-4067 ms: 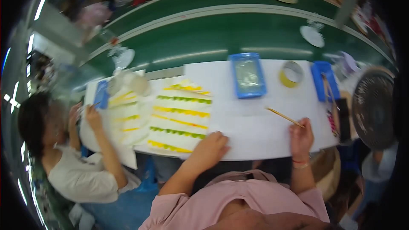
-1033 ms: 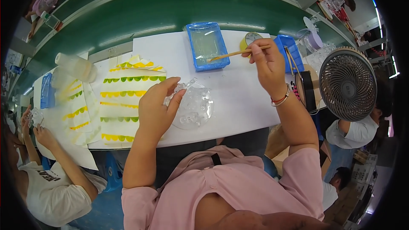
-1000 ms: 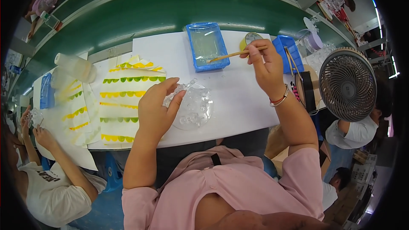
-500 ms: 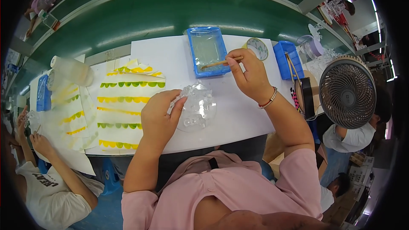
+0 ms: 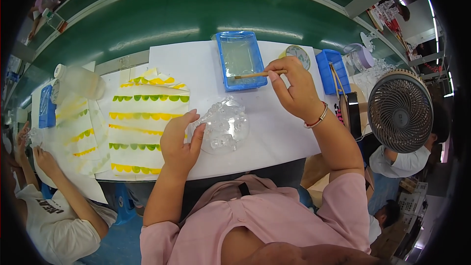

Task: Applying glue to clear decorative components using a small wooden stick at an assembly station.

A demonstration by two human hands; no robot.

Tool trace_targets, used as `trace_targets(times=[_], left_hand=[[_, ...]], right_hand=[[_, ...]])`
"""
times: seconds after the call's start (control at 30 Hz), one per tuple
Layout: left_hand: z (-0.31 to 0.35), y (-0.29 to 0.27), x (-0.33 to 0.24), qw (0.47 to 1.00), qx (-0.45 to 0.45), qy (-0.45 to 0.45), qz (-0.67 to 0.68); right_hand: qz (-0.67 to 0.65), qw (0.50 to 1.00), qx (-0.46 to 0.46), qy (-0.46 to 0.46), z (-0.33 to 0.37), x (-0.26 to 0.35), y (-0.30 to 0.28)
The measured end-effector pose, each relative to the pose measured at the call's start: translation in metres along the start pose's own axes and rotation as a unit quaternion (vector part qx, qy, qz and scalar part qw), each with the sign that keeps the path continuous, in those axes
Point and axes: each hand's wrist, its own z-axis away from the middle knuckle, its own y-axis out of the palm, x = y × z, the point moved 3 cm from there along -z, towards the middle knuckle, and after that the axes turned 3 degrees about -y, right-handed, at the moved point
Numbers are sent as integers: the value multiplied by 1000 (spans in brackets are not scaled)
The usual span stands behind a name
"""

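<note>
A clear, bumpy plastic piece (image 5: 224, 126) lies on white paper in front of me. At its left edge is my left hand (image 5: 180, 140), open, with thumb and fingers apart; whether the fingertips still touch the piece is hard to see. My right hand (image 5: 296, 91) pinches a thin wooden-handled brush (image 5: 257, 74). The brush points left, its dark tip over the near part of a blue tray (image 5: 263, 71). Pale, clear liquid (image 5: 239, 56) fills that tray.
Left lie paper sheets with green and yellow scallops (image 5: 147, 107) and a translucent bottle (image 5: 81, 84). On the right are a tape roll (image 5: 298, 55), a blue box (image 5: 325, 71) holding sticks, and a black fan (image 5: 401, 113). A co-worker's hand (image 5: 46, 163) works at far left.
My left hand has shifted left from the plastic piece, which stays in place. My right hand has moved slightly right and down, still holding the brush over the tray.
</note>
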Motion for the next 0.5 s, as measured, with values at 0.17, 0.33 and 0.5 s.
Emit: trace_targets(times=[0.17,0.33,0.5], left_hand=[[3,-1,1,999,26,36,-6],[0,0,1,999,19,50,-10],[1,-1,0,996,-8,82,15]], right_hand=[[-20,998,-40,44,12,-6,-7],[-76,988,-82,106,31,-15,-11],[-139,971,-134,140,48,-25,-14]])
